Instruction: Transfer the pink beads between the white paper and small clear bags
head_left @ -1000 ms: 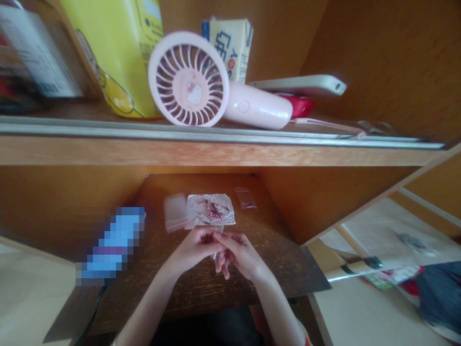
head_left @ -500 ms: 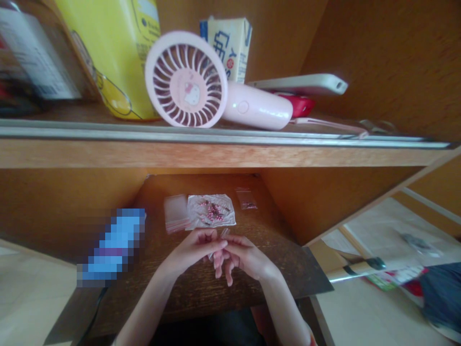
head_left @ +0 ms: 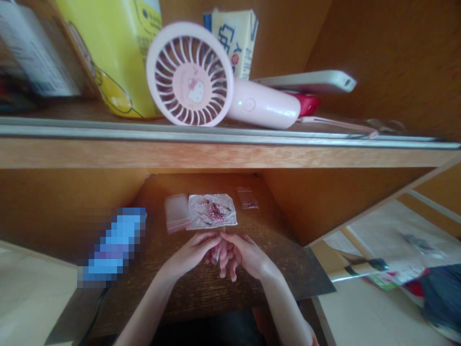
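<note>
My left hand (head_left: 199, 248) and my right hand (head_left: 245, 252) meet over the dark desk, thumbs and fingertips close together. Both are closed around a small clear plastic bag (head_left: 218, 251), mostly hidden by the fingers. Whether anything is inside that bag cannot be seen. Just beyond my hands, a crumpled white sheet (head_left: 196, 222) carries a pile of small pink-and-dark pieces (head_left: 215, 211). Left of the sheet lies a stack of clear zip bags (head_left: 176, 210). To its right is another small zip bag (head_left: 248, 198) with a few pink pieces at its bottom.
Above the desk (head_left: 273, 269) runs a shelf edge (head_left: 216, 154) bearing a pink handheld fan (head_left: 190, 77), a yellow container (head_left: 122, 57), a drink carton (head_left: 236, 38) and a white phone-like device (head_left: 317, 81). A pixelated blue screen (head_left: 115, 245) stands at the left with a cable.
My thumbs have drawn closer together and the bag between them has tipped lower, now more covered by my fingers. The camera view has shifted slightly.
</note>
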A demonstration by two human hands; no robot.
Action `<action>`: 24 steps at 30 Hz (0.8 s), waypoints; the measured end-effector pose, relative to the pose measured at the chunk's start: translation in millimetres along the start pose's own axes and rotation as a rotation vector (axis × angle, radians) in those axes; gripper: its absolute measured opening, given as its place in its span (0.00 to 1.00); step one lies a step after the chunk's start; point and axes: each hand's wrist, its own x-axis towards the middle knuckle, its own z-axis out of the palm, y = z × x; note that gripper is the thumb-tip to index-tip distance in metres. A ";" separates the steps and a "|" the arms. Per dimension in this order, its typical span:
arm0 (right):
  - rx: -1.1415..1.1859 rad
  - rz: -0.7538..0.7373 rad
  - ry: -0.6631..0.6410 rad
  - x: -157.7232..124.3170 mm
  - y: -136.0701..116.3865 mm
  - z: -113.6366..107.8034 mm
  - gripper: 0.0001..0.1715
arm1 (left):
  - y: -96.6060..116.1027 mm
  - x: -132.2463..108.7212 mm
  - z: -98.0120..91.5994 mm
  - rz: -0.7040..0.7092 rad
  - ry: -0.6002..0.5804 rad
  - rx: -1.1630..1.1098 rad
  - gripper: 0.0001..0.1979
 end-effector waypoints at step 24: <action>0.210 -0.222 0.222 14.3 2.0 20.0 0.26 | -7.6 7.9 15.8 0.074 0.405 -0.282 0.17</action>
